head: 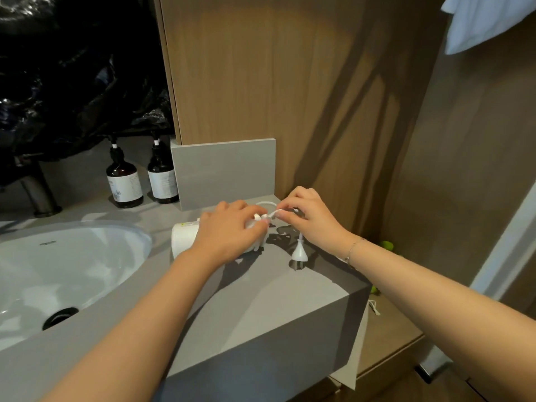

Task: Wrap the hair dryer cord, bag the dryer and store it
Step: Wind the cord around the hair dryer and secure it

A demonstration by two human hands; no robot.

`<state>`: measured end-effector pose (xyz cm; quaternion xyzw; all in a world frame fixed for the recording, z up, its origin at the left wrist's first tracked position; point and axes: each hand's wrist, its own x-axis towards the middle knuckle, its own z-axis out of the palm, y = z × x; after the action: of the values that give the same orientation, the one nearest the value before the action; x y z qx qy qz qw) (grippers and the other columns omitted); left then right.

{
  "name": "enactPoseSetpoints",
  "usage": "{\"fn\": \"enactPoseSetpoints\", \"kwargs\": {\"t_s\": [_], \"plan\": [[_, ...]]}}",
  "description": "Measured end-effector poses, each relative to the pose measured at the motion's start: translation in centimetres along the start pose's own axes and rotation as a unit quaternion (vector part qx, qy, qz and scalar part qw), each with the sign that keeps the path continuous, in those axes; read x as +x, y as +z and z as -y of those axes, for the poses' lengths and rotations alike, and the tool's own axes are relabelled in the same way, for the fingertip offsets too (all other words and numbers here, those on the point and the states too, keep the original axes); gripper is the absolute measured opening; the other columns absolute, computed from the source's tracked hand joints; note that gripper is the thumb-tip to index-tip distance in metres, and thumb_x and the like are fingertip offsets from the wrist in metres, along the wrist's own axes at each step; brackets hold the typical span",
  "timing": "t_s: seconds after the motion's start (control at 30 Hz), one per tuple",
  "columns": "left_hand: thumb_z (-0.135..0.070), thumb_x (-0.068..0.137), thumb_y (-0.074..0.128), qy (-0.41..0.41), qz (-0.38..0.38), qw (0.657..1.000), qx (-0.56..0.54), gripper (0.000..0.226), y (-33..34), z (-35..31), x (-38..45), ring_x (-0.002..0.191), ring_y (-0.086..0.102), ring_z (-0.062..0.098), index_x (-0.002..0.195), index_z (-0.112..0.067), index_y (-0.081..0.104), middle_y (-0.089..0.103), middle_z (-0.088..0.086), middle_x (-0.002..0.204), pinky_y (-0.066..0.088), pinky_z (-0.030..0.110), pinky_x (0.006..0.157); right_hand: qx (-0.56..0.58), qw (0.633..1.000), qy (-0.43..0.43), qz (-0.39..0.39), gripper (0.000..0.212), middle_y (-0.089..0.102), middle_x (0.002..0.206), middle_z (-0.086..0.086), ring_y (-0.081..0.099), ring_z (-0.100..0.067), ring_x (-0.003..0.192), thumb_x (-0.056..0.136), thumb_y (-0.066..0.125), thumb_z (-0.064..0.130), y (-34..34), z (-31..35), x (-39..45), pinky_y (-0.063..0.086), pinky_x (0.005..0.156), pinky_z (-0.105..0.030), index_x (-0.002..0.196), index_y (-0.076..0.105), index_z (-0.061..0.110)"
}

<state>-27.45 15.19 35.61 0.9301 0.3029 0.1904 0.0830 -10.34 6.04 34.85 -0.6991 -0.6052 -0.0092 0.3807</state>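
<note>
A white hair dryer (183, 237) lies on its side on the grey counter (261, 297), its barrel end facing left. My left hand (229, 230) grips the dryer's body and covers most of it. My right hand (310, 219) pinches the white cord (268, 203) just right of the left fingers; a loop of cord arcs behind them. The white plug (298, 252) hangs from the cord below my right hand and its pins touch the counter. Wraps of cord show under my left fingers.
A white sink basin (58, 271) fills the counter's left. Two dark pump bottles (124, 178) stand at the back beside a grey tile upstand (223, 172). Wood panelling rises behind. A white towel (481, 21) hangs top right. A lower wooden shelf (388, 332) sits beyond the counter's right edge.
</note>
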Motion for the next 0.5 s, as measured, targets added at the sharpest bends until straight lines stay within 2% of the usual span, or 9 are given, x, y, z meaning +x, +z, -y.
{"fn": "enactPoseSetpoints", "kwargs": {"t_s": [0.1, 0.2, 0.27, 0.33, 0.4, 0.5], "plan": [[-0.064, 0.094, 0.032, -0.001, -0.037, 0.996, 0.084, 0.043, 1.1, -0.5, 0.3, 0.117, 0.044, 0.021, 0.121, -0.041, 0.057, 0.056, -0.008, 0.124, 0.037, 0.040, 0.090, -0.079, 0.997, 0.010, -0.018, 0.026, 0.050, 0.105, 0.007, 0.040, -0.008, 0.099, 0.089, 0.059, 0.047, -0.5, -0.4, -0.2, 0.046, 0.088, -0.032, 0.099, 0.066, 0.024], [-0.058, 0.097, 0.032, 0.005, -0.065, 0.995, 0.078, 0.040, 1.4, -0.7, 0.3, 0.111, 0.045, 0.020, 0.117, -0.039, 0.061, 0.057, -0.007, 0.118, 0.038, 0.037, 0.084, -0.182, 0.983, 0.010, -0.028, 0.028, 0.042, 0.108, 0.006, 0.041, -0.009, 0.095, 0.088, 0.061, 0.047, -1.8, -0.7, -0.8, 0.039, 0.076, -0.019, 0.104, 0.058, 0.023], [-0.056, 0.097, 0.032, 0.008, -0.068, 0.995, 0.067, 0.039, 1.5, -0.6, 0.3, 0.108, 0.045, 0.019, 0.116, -0.038, 0.062, 0.057, -0.007, 0.115, 0.038, 0.037, 0.082, -0.212, 0.977, 0.033, -0.017, 0.025, 0.041, 0.107, 0.005, 0.048, -0.008, 0.079, 0.091, 0.060, 0.041, -2.8, -1.2, -1.4, 0.034, 0.061, -0.013, 0.107, 0.054, 0.022], [-0.055, 0.098, 0.032, 0.009, -0.076, 0.995, 0.061, 0.039, 1.7, -0.5, 0.3, 0.105, 0.044, 0.018, 0.114, -0.038, 0.063, 0.058, -0.008, 0.112, 0.036, 0.035, 0.079, -0.219, 0.974, 0.054, 0.017, 0.017, 0.052, 0.096, 0.003, 0.054, -0.011, 0.067, 0.096, 0.054, 0.036, -3.8, -1.6, -1.9, 0.033, 0.051, -0.017, 0.103, 0.056, 0.020], [-0.056, 0.097, 0.028, 0.007, -0.084, 0.995, 0.057, 0.043, 1.9, -0.4, 0.3, 0.101, 0.044, 0.018, 0.110, -0.037, 0.065, 0.058, -0.008, 0.108, 0.034, 0.035, 0.077, -0.206, 0.976, 0.063, 0.034, 0.018, 0.062, 0.081, -0.001, 0.060, -0.019, 0.067, 0.099, 0.050, 0.029, -4.9, -2.2, -2.5, 0.041, 0.052, -0.024, 0.094, 0.062, 0.017], [-0.057, 0.089, 0.020, 0.000, -0.101, 0.994, 0.046, 0.052, 2.0, -0.5, 0.3, 0.093, 0.039, 0.015, 0.104, -0.035, 0.066, 0.059, -0.008, 0.103, 0.033, 0.034, 0.075, -0.084, 0.991, 0.099, -0.030, 0.025, 0.055, 0.062, 0.002, 0.054, -0.015, 0.056, 0.099, 0.051, 0.026, -7.2, -3.1, -2.9, 0.044, 0.052, -0.029, 0.089, 0.069, 0.013]]}}
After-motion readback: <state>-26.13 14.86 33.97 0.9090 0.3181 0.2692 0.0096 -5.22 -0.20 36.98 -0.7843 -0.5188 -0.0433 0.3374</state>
